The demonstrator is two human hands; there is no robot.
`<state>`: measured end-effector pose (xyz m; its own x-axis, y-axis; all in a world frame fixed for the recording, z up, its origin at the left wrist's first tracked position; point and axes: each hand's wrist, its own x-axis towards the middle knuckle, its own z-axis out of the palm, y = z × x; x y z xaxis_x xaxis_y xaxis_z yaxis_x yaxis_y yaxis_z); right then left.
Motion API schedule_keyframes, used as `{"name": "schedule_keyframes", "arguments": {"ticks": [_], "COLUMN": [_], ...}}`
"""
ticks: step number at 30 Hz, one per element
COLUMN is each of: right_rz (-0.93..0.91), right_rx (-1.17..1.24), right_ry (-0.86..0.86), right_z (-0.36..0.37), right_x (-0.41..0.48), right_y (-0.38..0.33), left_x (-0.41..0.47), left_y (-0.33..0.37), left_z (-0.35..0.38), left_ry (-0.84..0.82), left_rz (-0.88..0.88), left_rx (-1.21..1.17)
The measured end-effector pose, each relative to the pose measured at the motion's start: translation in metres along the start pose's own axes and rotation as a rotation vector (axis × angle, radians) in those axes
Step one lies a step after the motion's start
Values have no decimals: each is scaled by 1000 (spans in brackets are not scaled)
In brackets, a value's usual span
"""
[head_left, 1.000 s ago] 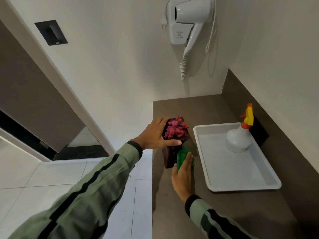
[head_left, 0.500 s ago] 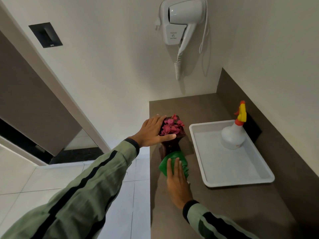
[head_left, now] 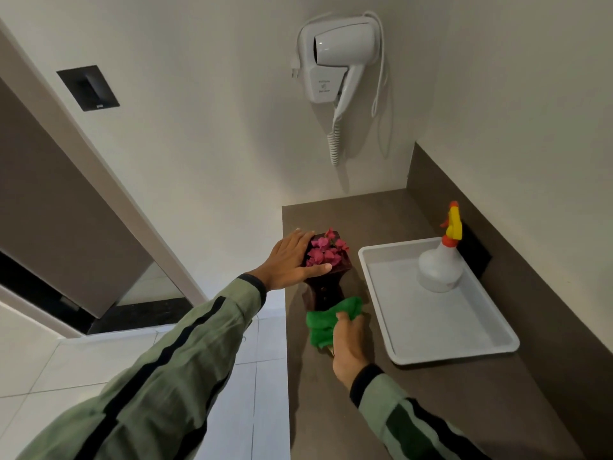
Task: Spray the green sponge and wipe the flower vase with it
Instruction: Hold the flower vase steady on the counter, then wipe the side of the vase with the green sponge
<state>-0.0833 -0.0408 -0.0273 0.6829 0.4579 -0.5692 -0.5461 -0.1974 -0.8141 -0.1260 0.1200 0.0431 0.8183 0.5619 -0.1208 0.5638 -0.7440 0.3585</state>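
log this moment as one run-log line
phase: wiping | left hand: steadying flower vase at top | right hand: green sponge on vase base | spray bottle: in tray

Single view, head-worn wide-angle camera: looks forward and steeply down from above onto the dark brown stone countertop (head_left: 414,393), close over both green-sleeved arms; cream wall corner with white wall-mounted hair dryer (head_left: 335,58) fills the upper frame.

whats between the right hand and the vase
In the head view, the green sponge lies there: the right hand presses it against the lower part of the dark vase, with no bare gap between them.
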Motion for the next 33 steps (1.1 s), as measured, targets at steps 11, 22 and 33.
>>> {"name": "schedule_keyframes", "arguments": {"ticks": [11,22,33], "right_rz": [-205,-404,-114], "right_rx": [93,-623,-96], "right_ry": [-241,-380,-309], "right_z": [8,-12,-113], "right_x": [-16,-28,22], "right_y": [-21,-6,-42], "left_x": [1,-10,-147], "left_y": [-2,-2,51], "left_z": [0,5,116], "left_ry": [-9,96,375], "left_rz": [23,0,-417], "left_rx": [-13,-60,-994]}}
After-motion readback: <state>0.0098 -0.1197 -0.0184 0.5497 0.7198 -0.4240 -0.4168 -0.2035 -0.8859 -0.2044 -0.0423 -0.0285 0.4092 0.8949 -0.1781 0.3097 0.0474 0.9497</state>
